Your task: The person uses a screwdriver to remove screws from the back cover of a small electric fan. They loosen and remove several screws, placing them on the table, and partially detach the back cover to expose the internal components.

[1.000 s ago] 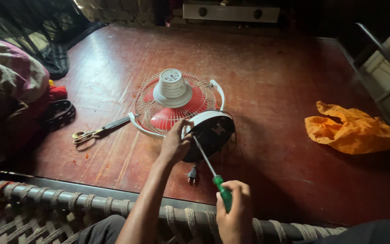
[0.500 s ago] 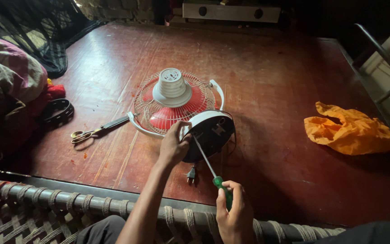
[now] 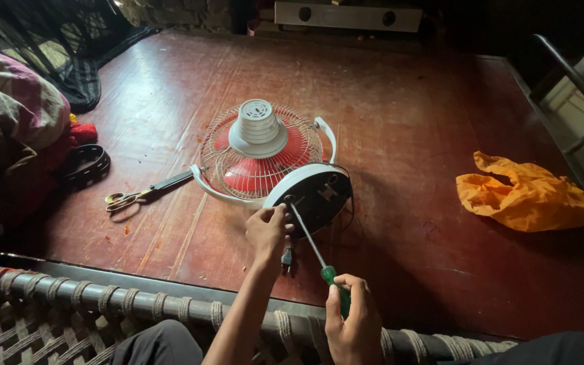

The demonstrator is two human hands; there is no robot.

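A small table fan [image 3: 259, 152] lies face down on the red-brown floor, with red blades, a white wire grille and a white motor cap. Its round base [image 3: 315, 196], black underneath with a white rim, is tipped up toward me. My left hand [image 3: 267, 231] grips the base's lower left edge. My right hand [image 3: 353, 318] holds the green handle of a long screwdriver [image 3: 309, 240]. The screwdriver's tip rests on the underside of the base near its left rim.
Scissors [image 3: 144, 194] lie left of the fan, a dark strap [image 3: 86, 164] beyond them beside bundled cloth [image 3: 8, 115]. An orange plastic bag [image 3: 525, 196] lies at right. The fan's plug [image 3: 287, 259] sits below the base. A rope-woven cot rail [image 3: 103, 297] runs along the near edge.
My left hand has slid down from the base's upper left rim to its lower left edge. The screwdriver and my right hand have barely moved.
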